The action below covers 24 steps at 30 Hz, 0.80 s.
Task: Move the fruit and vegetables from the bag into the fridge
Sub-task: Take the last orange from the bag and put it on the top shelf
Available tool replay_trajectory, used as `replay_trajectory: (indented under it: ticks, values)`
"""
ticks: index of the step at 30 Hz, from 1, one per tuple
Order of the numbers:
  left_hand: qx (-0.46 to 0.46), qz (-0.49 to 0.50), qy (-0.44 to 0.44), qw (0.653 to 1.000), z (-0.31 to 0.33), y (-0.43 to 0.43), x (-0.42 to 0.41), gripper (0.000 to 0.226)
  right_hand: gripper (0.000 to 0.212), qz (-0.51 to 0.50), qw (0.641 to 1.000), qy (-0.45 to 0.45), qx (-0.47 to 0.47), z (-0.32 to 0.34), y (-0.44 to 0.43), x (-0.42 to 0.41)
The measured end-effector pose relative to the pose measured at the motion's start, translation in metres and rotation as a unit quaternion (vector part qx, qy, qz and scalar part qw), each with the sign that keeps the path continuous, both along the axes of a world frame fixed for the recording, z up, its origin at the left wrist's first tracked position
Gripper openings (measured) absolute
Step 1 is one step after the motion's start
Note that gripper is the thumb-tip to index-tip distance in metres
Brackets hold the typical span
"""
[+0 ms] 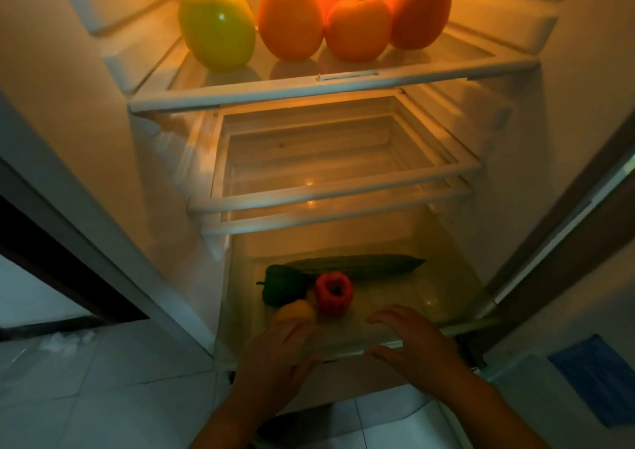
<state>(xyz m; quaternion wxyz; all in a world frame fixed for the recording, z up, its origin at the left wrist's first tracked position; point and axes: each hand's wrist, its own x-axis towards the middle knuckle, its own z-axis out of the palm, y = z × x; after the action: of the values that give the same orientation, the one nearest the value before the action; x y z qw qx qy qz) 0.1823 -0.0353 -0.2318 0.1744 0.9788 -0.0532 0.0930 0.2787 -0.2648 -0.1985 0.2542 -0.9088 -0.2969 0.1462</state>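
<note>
Low in drawer [457,297], red pepper [334,292], green pepper [283,285], cucumber [357,266], perhaps a lemon [296,312]

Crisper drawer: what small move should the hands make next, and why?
Probably push the crisper drawer shut: left hand and right hand lie open at its front rim, and the cucumber, green pepper, red pepper and yellow fruit already sit inside.
</note>
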Motion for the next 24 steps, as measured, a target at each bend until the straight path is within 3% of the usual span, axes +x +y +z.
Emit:
replay_trajectory:
  ticks: [10,15,19,22,24]
  values:
    - [0.019,0.01,-0.007,1.0,0.015,0.018,0.042,0.043,0.047,-0.001,0.999,-0.028,0.026,-0.004,0.025,0.042]
    - [-0.048,0.022,0.014,0.999,0.015,0.027,0.058,0.063,0.048,-0.008,0.998,-0.059,0.023,-0.003,0.034,0.057]
    - [-0.06,0.022,0.019,0.998,0.016,0.023,0.053,0.059,0.048,-0.028,0.995,-0.086,0.045,-0.009,0.032,0.055]
    - [-0.016,0.02,0.003,1.0,0.012,0.022,0.043,0.042,0.052,-0.038,0.991,-0.108,0.062,-0.017,0.028,0.048]
    - [0.034,0.018,-0.018,0.999,0.009,0.02,0.034,0.044,0.069,-0.04,0.989,-0.12,0.077,-0.023,0.026,0.042]
